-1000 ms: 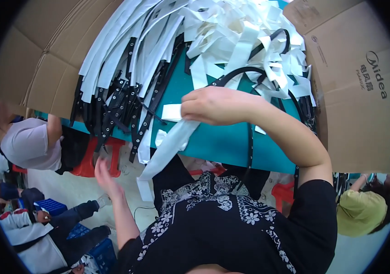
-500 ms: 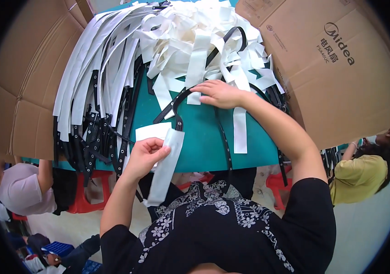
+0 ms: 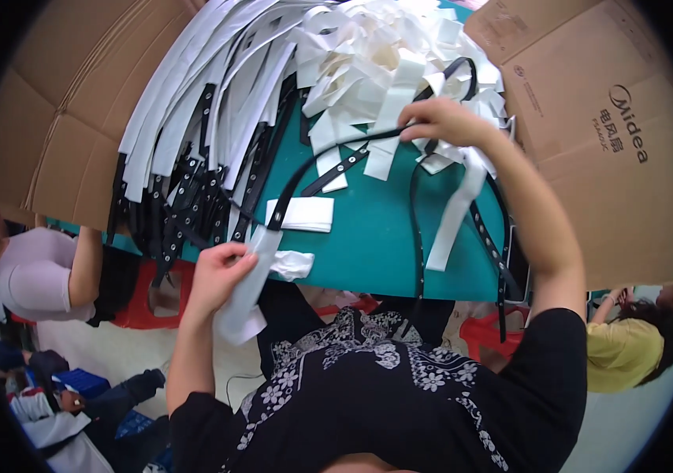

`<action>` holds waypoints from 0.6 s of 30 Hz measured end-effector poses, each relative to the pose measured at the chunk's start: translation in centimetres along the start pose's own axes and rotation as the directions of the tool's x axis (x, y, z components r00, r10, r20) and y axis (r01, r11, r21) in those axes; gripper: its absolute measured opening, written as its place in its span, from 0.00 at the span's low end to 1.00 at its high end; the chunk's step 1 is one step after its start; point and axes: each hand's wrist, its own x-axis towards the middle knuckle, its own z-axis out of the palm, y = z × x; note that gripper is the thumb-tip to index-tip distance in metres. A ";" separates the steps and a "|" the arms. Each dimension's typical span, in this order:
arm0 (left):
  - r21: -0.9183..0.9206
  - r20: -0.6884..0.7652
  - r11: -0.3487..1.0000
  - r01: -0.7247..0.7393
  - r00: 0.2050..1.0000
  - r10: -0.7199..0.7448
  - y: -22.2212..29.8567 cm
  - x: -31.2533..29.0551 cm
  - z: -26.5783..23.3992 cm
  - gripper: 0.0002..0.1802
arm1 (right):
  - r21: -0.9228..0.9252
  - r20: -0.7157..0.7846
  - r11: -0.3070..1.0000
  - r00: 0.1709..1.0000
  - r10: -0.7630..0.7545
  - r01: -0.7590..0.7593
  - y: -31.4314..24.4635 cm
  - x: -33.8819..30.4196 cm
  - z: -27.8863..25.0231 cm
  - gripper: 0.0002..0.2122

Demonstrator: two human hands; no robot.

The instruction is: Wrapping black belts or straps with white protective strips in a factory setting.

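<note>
My left hand is closed on a translucent white sleeve that covers the near end of a black strap with metal eyelets. Further off to the right, my right hand pinches the same strap, which arches between the two hands. Beyond the right hand the strap seems to loop upward among white strips. Close to the sleeve lie a folded white strip and a crumpled white piece. Another black eyelet strap lies flat under the arch.
Many black straps in long white sleeves are heaped on the left of the green table. A pile of white strips fills the back. Cardboard boxes flank the table. Other people sit at both sides near red stools.
My right hand has moved right and upward, drawing the strap into a longer arch. My left hand has gone slightly left with the sleeve. The whole view has shifted a little.
</note>
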 end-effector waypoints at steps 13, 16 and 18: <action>-0.242 0.124 0.944 -0.227 0.957 0.262 2.0 3.9 5.5 0.06 | -0.034 0.576 0.988 0.804 0.145 -0.154 -18.4 -4.0 -17.3 0.13; -0.335 0.008 0.890 -0.309 0.944 0.331 3.7 1.6 5.4 0.06 | 0.106 0.574 0.992 0.819 -0.003 -0.070 -17.1 -2.7 -16.1 0.12; -0.358 0.012 0.883 -0.303 0.944 0.329 5.3 1.0 5.5 0.06 | -0.088 0.539 0.992 0.841 -0.030 0.092 -16.5 -1.8 -14.8 0.13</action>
